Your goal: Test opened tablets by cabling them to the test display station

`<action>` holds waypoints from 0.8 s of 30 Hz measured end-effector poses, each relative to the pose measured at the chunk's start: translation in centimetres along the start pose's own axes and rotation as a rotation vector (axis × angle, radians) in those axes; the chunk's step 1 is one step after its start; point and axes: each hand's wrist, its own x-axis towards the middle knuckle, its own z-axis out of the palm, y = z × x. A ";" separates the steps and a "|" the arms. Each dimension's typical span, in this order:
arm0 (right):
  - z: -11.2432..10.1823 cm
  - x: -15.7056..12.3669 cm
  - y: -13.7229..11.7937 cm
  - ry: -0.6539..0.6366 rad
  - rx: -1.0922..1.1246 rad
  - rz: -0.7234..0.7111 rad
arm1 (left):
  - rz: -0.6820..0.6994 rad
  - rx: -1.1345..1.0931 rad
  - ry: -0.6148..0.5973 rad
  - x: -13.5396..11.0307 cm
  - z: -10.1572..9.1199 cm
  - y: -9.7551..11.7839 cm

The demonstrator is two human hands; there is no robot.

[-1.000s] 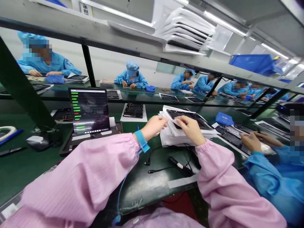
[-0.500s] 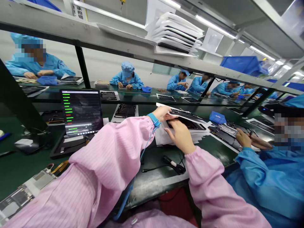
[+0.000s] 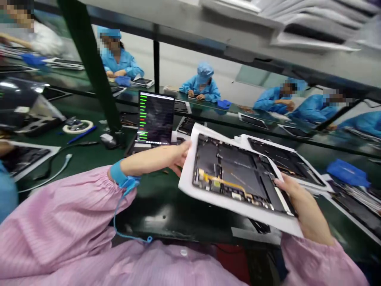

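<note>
I hold a white foam tray [image 3: 205,192] carrying an opened tablet [image 3: 235,174] with dark inner parts and a yellow flex cable, tilted above the green bench. My left hand [image 3: 175,157] grips the tray's left edge; a blue wrist strap with a coiled cord sits on that wrist. My right hand [image 3: 300,208] grips the tray's right edge from below, with the thumb on top. Both sleeves are pink.
A stack of similar trays [image 3: 282,159] lies behind to the right. A lit tablet with green bars [image 3: 155,118] stands upright on a fixture. A tape roll [image 3: 77,126], a white cable [image 3: 56,171] and a green post [image 3: 89,67] are to the left. Workers in blue sit opposite.
I lifted the top tray with its tablet off the stack and brought it toward me and leftward. The view swung left.
</note>
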 end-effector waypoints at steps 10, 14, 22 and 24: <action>9.2 -1.5 1.3 -0.355 0.032 0.189 | 0.136 1.005 0.476 0.1 -4.9 -10.0; 11.6 -0.6 4.7 -0.449 -0.179 0.017 | 0.046 0.657 0.420 0.2 -4.9 -8.4; 15.6 0.2 3.0 -0.393 -0.850 -0.665 | -0.128 0.289 -0.108 -0.1 -4.1 -10.5; 19.3 0.0 2.6 -0.648 -0.727 -0.720 | -0.137 0.325 -0.095 0.0 -3.8 -11.1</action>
